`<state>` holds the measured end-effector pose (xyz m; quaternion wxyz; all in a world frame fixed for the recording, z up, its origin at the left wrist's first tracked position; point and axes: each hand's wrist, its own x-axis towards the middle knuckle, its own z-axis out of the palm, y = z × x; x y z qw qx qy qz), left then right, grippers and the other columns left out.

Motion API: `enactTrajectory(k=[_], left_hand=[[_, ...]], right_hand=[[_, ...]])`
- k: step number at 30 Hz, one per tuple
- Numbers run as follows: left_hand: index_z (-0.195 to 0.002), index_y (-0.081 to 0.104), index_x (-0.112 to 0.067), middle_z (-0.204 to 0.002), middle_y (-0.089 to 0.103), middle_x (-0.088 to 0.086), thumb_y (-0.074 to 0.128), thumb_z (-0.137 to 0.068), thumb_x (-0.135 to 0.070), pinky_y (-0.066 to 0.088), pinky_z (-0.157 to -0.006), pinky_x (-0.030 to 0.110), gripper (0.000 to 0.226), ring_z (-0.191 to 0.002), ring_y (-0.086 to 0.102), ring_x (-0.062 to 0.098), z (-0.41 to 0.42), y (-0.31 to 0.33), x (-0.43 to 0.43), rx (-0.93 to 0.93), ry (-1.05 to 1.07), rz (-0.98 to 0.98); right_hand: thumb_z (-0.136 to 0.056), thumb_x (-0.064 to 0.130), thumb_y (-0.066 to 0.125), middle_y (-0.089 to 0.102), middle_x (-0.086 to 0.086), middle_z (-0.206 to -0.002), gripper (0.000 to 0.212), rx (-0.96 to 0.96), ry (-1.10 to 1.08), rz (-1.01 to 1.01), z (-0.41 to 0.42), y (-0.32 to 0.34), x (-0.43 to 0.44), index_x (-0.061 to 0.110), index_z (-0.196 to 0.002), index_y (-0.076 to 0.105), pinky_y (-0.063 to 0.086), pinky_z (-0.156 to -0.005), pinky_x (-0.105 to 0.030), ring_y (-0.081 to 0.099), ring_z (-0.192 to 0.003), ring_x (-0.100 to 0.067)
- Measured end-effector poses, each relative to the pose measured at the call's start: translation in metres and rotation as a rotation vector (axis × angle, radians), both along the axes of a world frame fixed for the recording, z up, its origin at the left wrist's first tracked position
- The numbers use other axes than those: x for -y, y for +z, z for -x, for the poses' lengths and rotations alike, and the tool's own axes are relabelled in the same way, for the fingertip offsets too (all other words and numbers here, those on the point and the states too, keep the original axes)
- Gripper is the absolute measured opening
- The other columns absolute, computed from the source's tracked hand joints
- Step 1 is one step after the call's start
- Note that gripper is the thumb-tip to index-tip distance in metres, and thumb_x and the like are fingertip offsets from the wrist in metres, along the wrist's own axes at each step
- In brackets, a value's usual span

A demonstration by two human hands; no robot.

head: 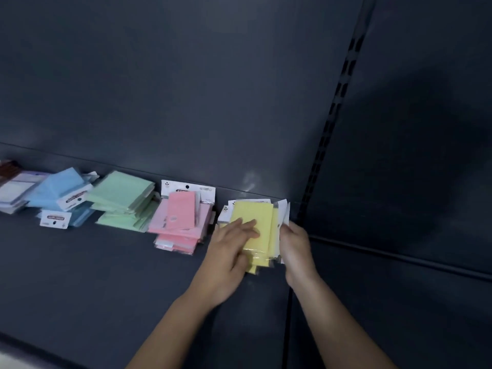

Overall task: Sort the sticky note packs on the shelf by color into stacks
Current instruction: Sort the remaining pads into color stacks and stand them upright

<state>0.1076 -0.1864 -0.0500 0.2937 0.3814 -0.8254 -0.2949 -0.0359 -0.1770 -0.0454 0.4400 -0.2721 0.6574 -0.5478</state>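
The left hand (234,243) lies flat on top of the yellow stack (255,211), its fingers straight and close together, pressing down on the top pack. The right hand (295,245) is at the right side of the same stack, its fingers curled in against the edge and holding it; motion blur hides the exact grip. Both forearms reach in from the near edge.

The yellow stack sits on the dark shelf (106,275) at the right end of a row of packs, close to the back panel (186,89). White card flaps stick out at its far and right edges.

Just left of it, with a narrow gap, is the pink stack (181,219), loosely piled, with one white card header standing up at its far side. Further left is the green stack (122,198), fanned out and uneven. Beside that is the blue stack (61,191), with white labelled headers facing near. At the far left lies a pale purple stack (18,187), partly cut off by the frame.

A slotted strip (334,115) runs up the back panel to the right of the hands.
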Motion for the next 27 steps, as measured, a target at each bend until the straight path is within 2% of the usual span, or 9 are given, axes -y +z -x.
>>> enactTrajectory(k=[4, 6, 8, 10, 12, 15, 19, 23, 27], left_hand=[[-0.118, 0.055, -0.027, -0.139, 0.039, -0.023, 0.047, -0.080, -0.026, -0.009, -0.116, 0.028, 0.038, -0.138, 0.019, 0.000, -0.004, 0.001, 0.003, 0.113, 0.008, 0.112], [-0.117, 0.057, -0.026, -0.138, 0.043, -0.020, 0.056, -0.083, -0.027, -0.008, -0.116, 0.029, 0.033, -0.137, 0.024, 0.003, -0.008, 0.003, 0.005, 0.133, 0.012, 0.154], [-0.116, 0.058, -0.025, -0.137, 0.045, -0.017, 0.060, -0.084, -0.027, -0.007, -0.117, 0.030, 0.032, -0.136, 0.027, 0.005, -0.011, 0.005, 0.008, 0.135, -0.001, 0.174], [-0.114, 0.060, -0.023, -0.134, 0.048, -0.013, 0.059, -0.082, -0.027, -0.005, -0.117, 0.032, 0.032, -0.135, 0.029, 0.008, -0.011, 0.008, 0.008, 0.117, -0.025, 0.188], [-0.108, 0.063, -0.019, -0.129, 0.052, -0.007, 0.055, -0.076, -0.022, 0.003, -0.117, 0.037, 0.033, -0.133, 0.030, 0.009, -0.007, 0.012, 0.005, 0.055, -0.075, 0.187], [-0.097, 0.063, -0.016, -0.119, 0.058, -0.003, 0.049, -0.073, -0.012, 0.016, -0.114, 0.043, 0.027, -0.126, 0.035, 0.011, 0.010, 0.018, -0.003, -0.053, -0.207, 0.222], [-0.095, 0.063, -0.017, -0.110, 0.061, -0.008, 0.052, -0.070, -0.007, 0.016, -0.113, 0.035, 0.030, -0.121, 0.040, 0.008, 0.046, 0.019, -0.031, -0.138, -0.387, 0.217], [-0.106, 0.059, -0.024, -0.110, 0.055, -0.017, 0.049, -0.079, -0.015, 0.004, -0.113, 0.018, 0.030, -0.122, 0.033, -0.001, 0.084, 0.013, -0.070, -0.041, -0.596, 0.155], [-0.118, 0.053, -0.030, -0.117, 0.050, -0.021, 0.046, -0.089, -0.024, -0.005, -0.105, 0.008, 0.031, -0.120, 0.032, -0.004, 0.126, 0.002, -0.107, 0.037, -0.707, 0.133]], right_hand=[[-0.093, 0.009, 0.036, 0.055, -0.009, -0.073, 0.026, 0.036, -0.021, -0.040, -0.008, -0.006, 0.002, 0.002, -0.083, 0.059, 0.036, -0.051, -0.022, 0.050, -0.064, -0.017], [-0.091, 0.012, 0.041, 0.059, 0.001, -0.060, 0.026, 0.077, 0.008, -0.048, -0.009, -0.002, 0.002, 0.012, -0.072, 0.059, 0.036, -0.043, -0.014, 0.053, -0.052, -0.009], [-0.090, 0.017, 0.046, 0.064, 0.007, -0.060, 0.022, 0.080, 0.010, -0.058, -0.006, 0.002, 0.000, 0.019, -0.077, 0.063, 0.038, -0.041, -0.012, 0.059, -0.052, -0.008], [-0.091, 0.023, 0.050, 0.071, 0.008, -0.082, 0.015, 0.063, -0.046, -0.048, -0.001, 0.002, -0.006, 0.025, -0.098, 0.063, 0.047, -0.053, -0.018, 0.065, -0.070, -0.006], [-0.093, 0.023, 0.051, 0.066, 0.004, -0.100, 0.023, -0.003, -0.147, -0.019, 0.009, 0.001, -0.019, 0.027, -0.115, 0.054, 0.046, -0.067, -0.019, 0.062, -0.086, -0.007], [-0.093, 0.015, 0.050, 0.062, 0.004, -0.097, 0.022, -0.161, -0.296, 0.002, 0.028, 0.005, -0.051, 0.023, -0.113, 0.058, 0.042, -0.074, -0.013, 0.057, -0.090, -0.008], [-0.091, 0.002, 0.049, 0.060, 0.003, -0.087, 0.020, -0.339, -0.502, 0.001, 0.058, 0.006, -0.109, 0.017, -0.096, 0.062, 0.041, -0.072, -0.007, 0.055, -0.081, -0.007], [-0.089, -0.001, 0.052, 0.063, -0.001, -0.088, 0.017, -0.468, -0.619, -0.067, 0.090, 0.007, -0.173, 0.012, -0.095, 0.063, 0.040, -0.069, -0.004, 0.056, -0.079, -0.007], [-0.087, -0.001, 0.054, 0.066, -0.001, -0.091, 0.018, -0.520, -0.759, -0.130, 0.119, 0.004, -0.235, 0.013, -0.094, 0.064, 0.040, -0.077, -0.020, 0.058, -0.081, -0.009]])
